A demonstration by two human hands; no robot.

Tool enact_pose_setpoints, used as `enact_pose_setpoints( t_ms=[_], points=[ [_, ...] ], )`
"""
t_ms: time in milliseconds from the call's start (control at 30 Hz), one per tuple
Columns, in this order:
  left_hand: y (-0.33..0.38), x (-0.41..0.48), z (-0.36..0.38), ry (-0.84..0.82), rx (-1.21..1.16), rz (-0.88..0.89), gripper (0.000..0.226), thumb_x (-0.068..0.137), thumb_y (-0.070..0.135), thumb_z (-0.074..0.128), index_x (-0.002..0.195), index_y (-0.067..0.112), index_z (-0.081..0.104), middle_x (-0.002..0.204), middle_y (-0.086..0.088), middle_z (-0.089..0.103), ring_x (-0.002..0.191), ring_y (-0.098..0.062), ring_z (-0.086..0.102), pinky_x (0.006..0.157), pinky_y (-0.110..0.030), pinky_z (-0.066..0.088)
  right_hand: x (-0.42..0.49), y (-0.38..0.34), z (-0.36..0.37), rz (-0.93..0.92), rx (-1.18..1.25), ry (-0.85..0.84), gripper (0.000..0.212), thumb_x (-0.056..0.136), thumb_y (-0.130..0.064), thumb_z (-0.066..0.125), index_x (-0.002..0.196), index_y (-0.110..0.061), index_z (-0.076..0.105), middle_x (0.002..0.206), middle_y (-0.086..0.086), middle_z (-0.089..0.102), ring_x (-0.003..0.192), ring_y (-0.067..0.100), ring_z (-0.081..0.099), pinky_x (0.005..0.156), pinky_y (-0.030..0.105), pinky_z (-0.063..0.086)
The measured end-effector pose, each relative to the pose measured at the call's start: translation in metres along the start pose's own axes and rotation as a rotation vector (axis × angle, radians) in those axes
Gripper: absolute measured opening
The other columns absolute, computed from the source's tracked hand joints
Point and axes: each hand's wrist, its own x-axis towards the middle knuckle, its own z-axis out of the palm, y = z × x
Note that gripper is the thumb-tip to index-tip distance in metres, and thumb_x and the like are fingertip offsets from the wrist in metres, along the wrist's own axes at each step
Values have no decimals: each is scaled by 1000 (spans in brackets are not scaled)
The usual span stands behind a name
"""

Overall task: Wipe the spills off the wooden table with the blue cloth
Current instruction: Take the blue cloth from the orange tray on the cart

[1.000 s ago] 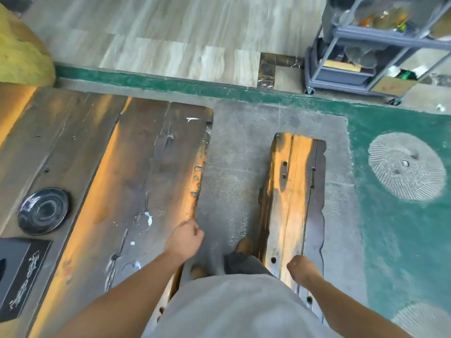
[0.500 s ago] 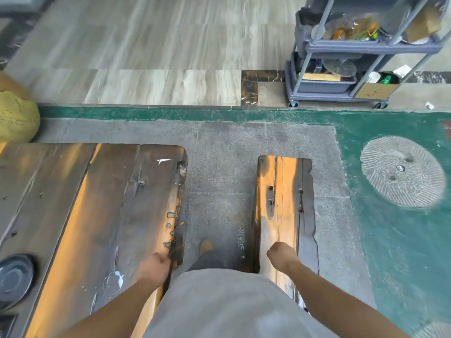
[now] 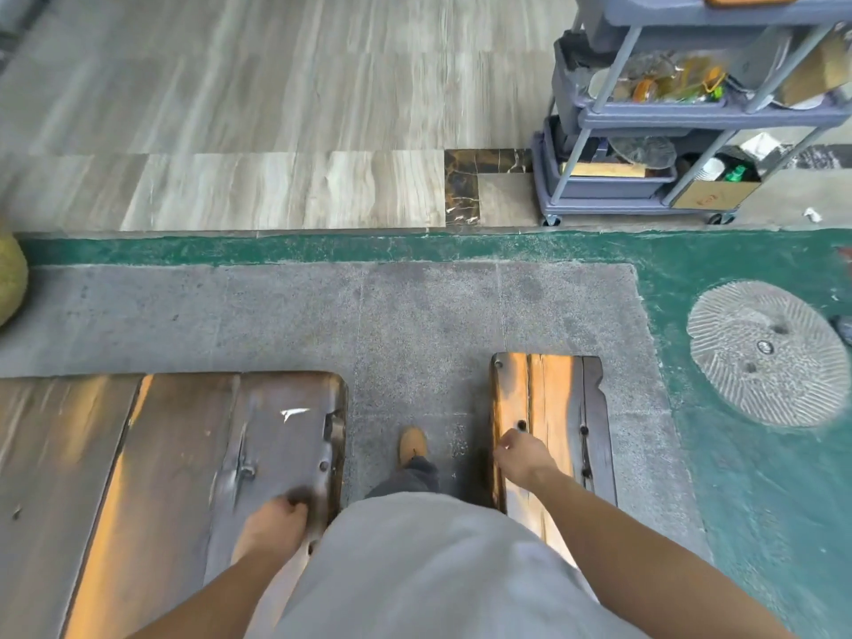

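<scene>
The dark wooden table [image 3: 175, 454] fills the lower left, its end facing the floor ahead. A small white smear [image 3: 292, 413] marks its top near the right edge. My left hand [image 3: 272, 523] rests on the table by that edge, fingers curled, holding nothing. My right hand [image 3: 523, 456] hangs over the left edge of a narrow wooden bench [image 3: 553, 408], fingers loosely closed and empty. No blue cloth is in view.
Grey concrete floor [image 3: 415, 315] runs between table and bench, where my brown shoe [image 3: 411, 446] stands. A grey wheeled cart [image 3: 645, 131] loaded with items stands at the upper right. A round millstone [image 3: 760, 352] lies in the green floor at right.
The view has tilted up and shifted forward: the black plate and the spills near it have left the frame. Both hands have stayed low beside my body, the left still at the table edge.
</scene>
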Motion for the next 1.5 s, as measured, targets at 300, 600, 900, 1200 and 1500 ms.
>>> enact_pose_setpoints(
  t_ms=[300,600,900,1200,1500],
  points=[
    [161,75,-82,-69,225,297,25,99,32,44,87,13,56,99,-10,68,99,-31,65,81,-37,49,61,-49,-89,136,5,64,32,93,-33,47,118,-18,60,116,7,67,106,30,62,94,36,52],
    [355,131,-106,-99,356,557,25,97,34,44,78,19,51,84,-4,63,77,-22,60,68,-36,49,123,-27,-160,311,69,81,33,93,-29,47,120,-14,61,122,11,67,103,31,61,84,32,49],
    [545,189,-156,-86,570,602,21,97,30,43,85,18,56,95,-7,69,87,-27,62,72,-33,45,229,-33,-285,346,165,46,32,74,-40,43,91,-18,58,113,12,69,106,34,65,92,38,53],
    [648,238,-221,-26,698,588,27,100,32,40,81,18,53,93,-5,65,86,-23,60,69,-32,41,306,-97,-424,148,179,162,41,96,-35,46,131,-17,58,132,10,64,117,32,62,97,38,51],
    [766,294,-264,7,766,653,25,100,33,39,78,22,46,82,2,58,79,-17,59,69,-35,48,374,-144,-550,15,117,309,41,99,-35,46,135,-18,56,137,8,59,121,30,58,104,45,46]
  ],
)
